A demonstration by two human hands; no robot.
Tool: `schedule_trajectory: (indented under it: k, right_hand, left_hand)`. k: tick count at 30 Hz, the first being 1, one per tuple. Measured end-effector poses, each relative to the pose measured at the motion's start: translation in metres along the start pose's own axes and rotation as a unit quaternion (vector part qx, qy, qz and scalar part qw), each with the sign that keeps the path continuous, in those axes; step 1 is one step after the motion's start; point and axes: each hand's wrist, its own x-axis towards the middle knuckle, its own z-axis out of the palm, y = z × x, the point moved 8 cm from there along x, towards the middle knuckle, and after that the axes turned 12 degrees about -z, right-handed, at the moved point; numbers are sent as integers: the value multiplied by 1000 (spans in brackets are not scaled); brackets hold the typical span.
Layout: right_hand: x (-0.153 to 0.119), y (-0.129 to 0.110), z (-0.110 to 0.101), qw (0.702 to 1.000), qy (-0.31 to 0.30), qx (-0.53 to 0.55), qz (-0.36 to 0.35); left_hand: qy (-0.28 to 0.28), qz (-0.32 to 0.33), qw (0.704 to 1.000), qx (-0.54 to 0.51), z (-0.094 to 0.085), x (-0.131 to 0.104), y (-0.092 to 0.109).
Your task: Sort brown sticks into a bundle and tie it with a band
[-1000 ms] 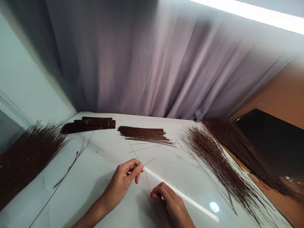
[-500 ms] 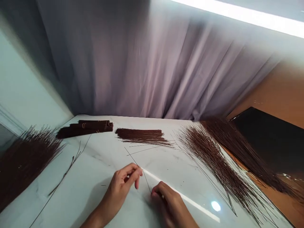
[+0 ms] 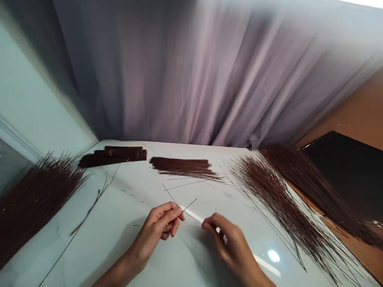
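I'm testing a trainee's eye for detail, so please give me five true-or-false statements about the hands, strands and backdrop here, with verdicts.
1. The left hand pinches a thin dark strand. True.
2. The two hands are touching each other. False: the right hand is apart from the left.
3. The banded bundles lie toward the far side of the table. True.
4. The curtain is bright red. False: the curtain is greyish purple.
5. The short pile lies between the banded bundles and the large loose bunch. True.
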Motion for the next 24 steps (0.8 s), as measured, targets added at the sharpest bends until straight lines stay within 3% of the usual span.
schedule_trajectory:
  k: [5,15,24]
  right_hand:
    - [18,18,-32,997,-8,16,72]
    - [42,-2,-72,990,-21,-129,-61]
    - [56,-14,-78,983,-51,-154,-89]
  left_hand:
    - [-49,-4,999,0,10,-9,0]
    - [-43,38,998,33,12,-8,7]
    - [-46,33,998,7,14,-9,10]
